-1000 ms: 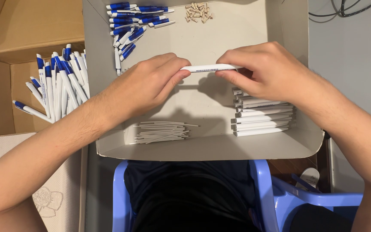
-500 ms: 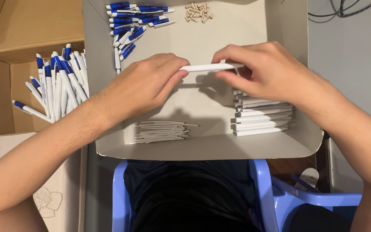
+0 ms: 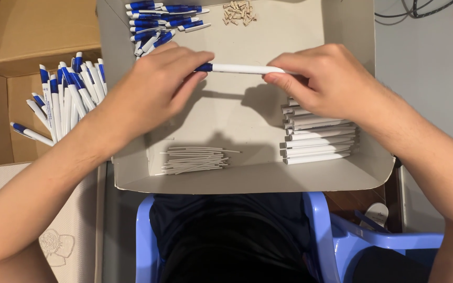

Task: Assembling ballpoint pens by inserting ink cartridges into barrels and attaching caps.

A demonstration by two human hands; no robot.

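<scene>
From the head camera, the slim white plastic pen with a blue grip end (image 3: 239,68) is held level above the shallow grey-white cardboard tray (image 3: 300,181), over its far half and roughly midway between the left and right walls; the left hand (image 3: 155,86) pinches the blue end between thumb and fingertips, and the right hand (image 3: 326,81) pinches the white end the same way, so each end has its own grip and the two halves can, I judge, be pressed or turned against one another; the pen's long axis runs left to right, parallel to the tray's near edge, blue end pointing left, white end pointing right. The parts seem sorted by kind for easy reach: a stack of white pen barrels (image 3: 318,136) lies by the right wall under the right wrist; a bundle of thin white refills (image 3: 195,160) lies near the near edge; blue-and-white finished pens (image 3: 161,18) lie in the far left corner; small tan pieces (image 3: 239,11) lie at the far edge; beyond the left wall, an open brown cardboard box (image 3: 6,78) holds a heap of blue-and-white pens (image 3: 64,94).
</scene>
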